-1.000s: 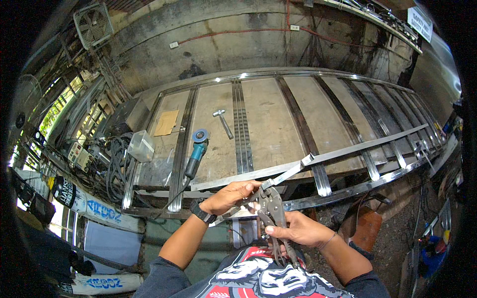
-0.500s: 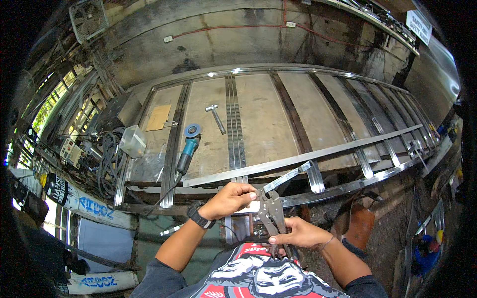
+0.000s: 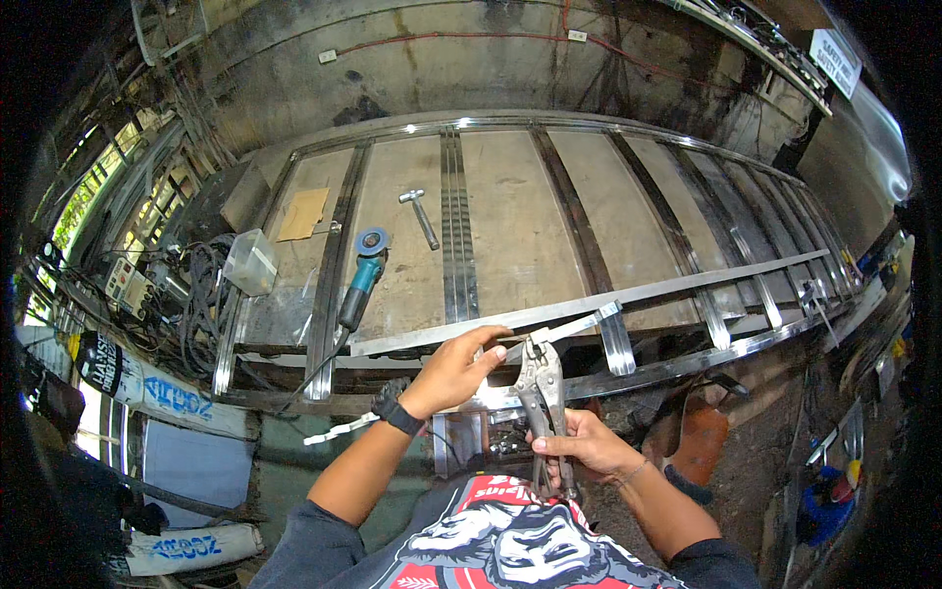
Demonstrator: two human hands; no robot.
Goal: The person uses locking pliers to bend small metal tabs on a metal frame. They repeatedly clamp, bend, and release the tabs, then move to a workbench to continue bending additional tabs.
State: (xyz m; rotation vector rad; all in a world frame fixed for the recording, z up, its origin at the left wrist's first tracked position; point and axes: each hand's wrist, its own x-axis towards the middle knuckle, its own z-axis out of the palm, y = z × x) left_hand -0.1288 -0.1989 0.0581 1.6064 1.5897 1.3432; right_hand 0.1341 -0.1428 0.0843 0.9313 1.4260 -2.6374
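My right hand is closed round the handles of grey locking pliers, whose jaws point away from me. A narrow bright metal strip runs at a slant past the pliers' jaws. My left hand, with a black watch on the wrist, grips this strip just left of the jaws, thumb and forefinger reaching toward them. Left of my wrist, a bright strip end shows, seemingly of the same piece. Whether the jaws bite on the strip, I cannot tell.
Ahead lies a large metal frame with dark and shiny crossbars on a worktable. On it are a hammer, an angle grinder, a long flat bar, brown cardboard and a clear plastic box. Cables hang at left.
Both hands and the pliers have moved slightly away from me, toward the frame. My left fingers have stretched out more beside the jaws. The metal strip has shifted with them.
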